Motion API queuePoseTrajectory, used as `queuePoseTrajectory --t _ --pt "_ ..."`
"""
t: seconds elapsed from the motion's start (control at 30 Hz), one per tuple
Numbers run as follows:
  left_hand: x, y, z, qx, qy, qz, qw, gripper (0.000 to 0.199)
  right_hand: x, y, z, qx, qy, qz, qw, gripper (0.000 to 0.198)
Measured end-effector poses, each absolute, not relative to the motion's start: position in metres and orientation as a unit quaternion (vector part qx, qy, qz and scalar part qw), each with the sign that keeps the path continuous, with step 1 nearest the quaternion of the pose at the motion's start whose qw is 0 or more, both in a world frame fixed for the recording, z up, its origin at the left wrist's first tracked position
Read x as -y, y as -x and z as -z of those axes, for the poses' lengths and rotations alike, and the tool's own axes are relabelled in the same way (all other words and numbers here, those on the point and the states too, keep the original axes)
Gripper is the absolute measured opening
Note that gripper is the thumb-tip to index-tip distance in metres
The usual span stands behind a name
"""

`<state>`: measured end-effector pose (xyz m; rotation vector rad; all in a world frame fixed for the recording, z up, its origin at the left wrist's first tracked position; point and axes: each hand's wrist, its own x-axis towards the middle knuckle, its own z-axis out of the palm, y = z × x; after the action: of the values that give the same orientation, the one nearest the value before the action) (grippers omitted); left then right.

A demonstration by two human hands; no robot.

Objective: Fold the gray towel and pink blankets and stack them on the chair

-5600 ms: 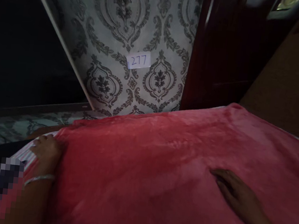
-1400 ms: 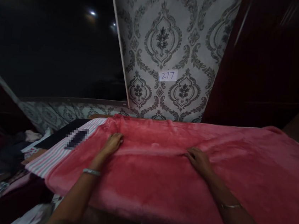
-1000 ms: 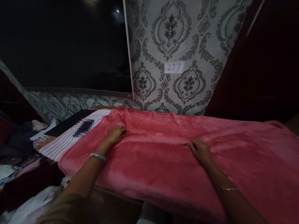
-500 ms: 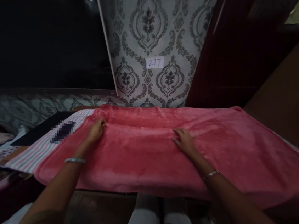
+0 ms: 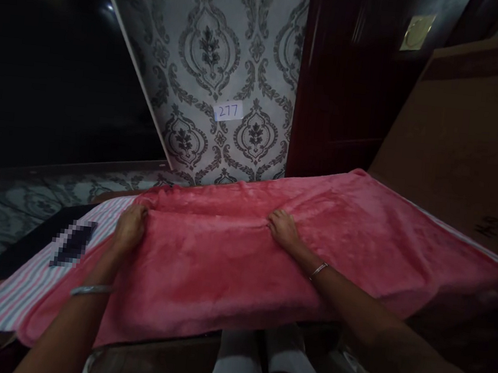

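Note:
A pink plush blanket (image 5: 204, 271) is spread over a long flat surface, and its front edge hangs down. My left hand (image 5: 130, 227) is closed on the blanket near its left end, with the fingertips partly hidden. Farther right, my right hand (image 5: 283, 229) pinches the same cloth near the middle. A straight raised crease runs between the two hands, and small wrinkles fan out from the right one. Under the blanket's left edge lies a white cloth with pink and grey stripes (image 5: 0, 309).
Behind stands a patterned wall with a paper label (image 5: 229, 111) reading 277. A large dark screen (image 5: 56, 71) is at the left, a dark red door panel (image 5: 343, 89) at the back, and a cardboard box (image 5: 469, 126) at the right. A blurred dark patch (image 5: 72, 244) covers part of the striped cloth.
The view has turned to the right, so the scene sits farther left and more of the cardboard shows. My right hand's fingers have closed more tightly on the blanket.

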<state>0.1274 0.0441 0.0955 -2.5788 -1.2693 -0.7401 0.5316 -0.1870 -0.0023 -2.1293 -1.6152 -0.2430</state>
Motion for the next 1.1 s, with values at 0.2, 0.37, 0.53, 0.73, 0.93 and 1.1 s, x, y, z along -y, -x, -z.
queuePoseTrajectory --t 0.2,0.37,0.53,0.73,0.93,1.1 --pt "-0.027 -0.136 -0.105 0.458 0.846 0.271 0.041 0.015 0.2 -0.544 -0.02 0.554 0.746 0.118 0.35 0.018" --pt "-0.008 -0.145 -0.118 0.485 0.814 0.319 0.005 0.02 0.216 -0.552 -0.056 0.574 0.721 0.132 0.365 0.018" --pt "0.02 -0.138 -0.13 0.453 0.795 0.401 0.047 0.022 0.244 -0.551 -0.069 0.599 0.686 0.158 0.381 0.024" --pt "0.07 -0.115 -0.133 0.413 0.817 0.389 0.103 0.024 0.298 -0.553 -0.055 0.584 0.674 0.215 0.399 0.029" --pt "0.109 -0.101 -0.172 0.428 0.826 0.297 0.215 0.028 0.345 -0.55 -0.09 0.521 0.671 0.335 0.408 0.035" --pt "0.146 -0.112 -0.254 0.453 0.796 0.306 0.261 0.04 0.367 -0.557 -0.174 0.528 0.634 0.415 0.383 0.041"
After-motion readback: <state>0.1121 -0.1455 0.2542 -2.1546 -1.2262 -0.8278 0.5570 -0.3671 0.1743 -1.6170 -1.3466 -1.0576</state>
